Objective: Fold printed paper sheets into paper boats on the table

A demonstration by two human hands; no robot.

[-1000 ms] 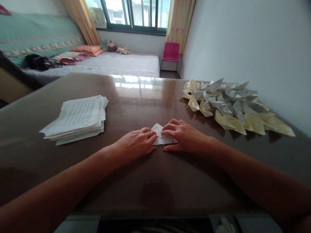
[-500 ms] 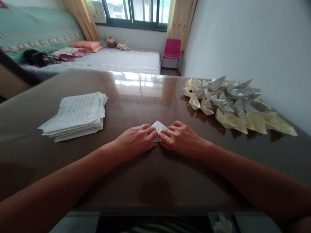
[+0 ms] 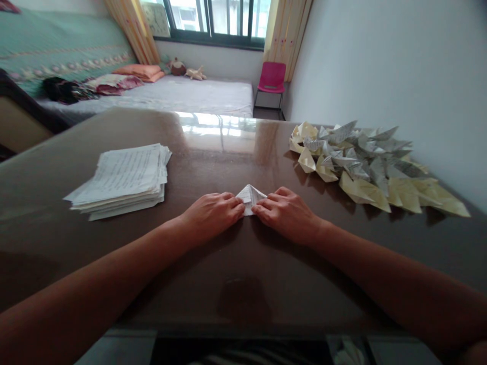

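Between my hands, at the middle of the brown table, is a small folded piece of printed paper (image 3: 249, 195) with a pointed top. My left hand (image 3: 215, 213) grips its left side, fingers bent over the edge. On the opposite side my right hand (image 3: 285, 213) pinches the right edge with fingers and thumb. Parts of the paper's sides are hidden under the fingertips. Off to the left lies a stack of printed paper sheets (image 3: 125, 175). A heap of folded paper boats (image 3: 365, 162), white and yellowish, covers the table's right side.
The glossy brown table (image 3: 213, 167) reflects the window (image 3: 220, 20). Past its far edge are a bed (image 3: 213, 96) and a pink chair (image 3: 272, 78). A white wall (image 3: 380, 61) runs along the right.
The folded paper's right flap now stands up more, and its lower tip no longer reaches as far below the fingers. Both hands have drawn slightly apart. The view has shifted slightly.
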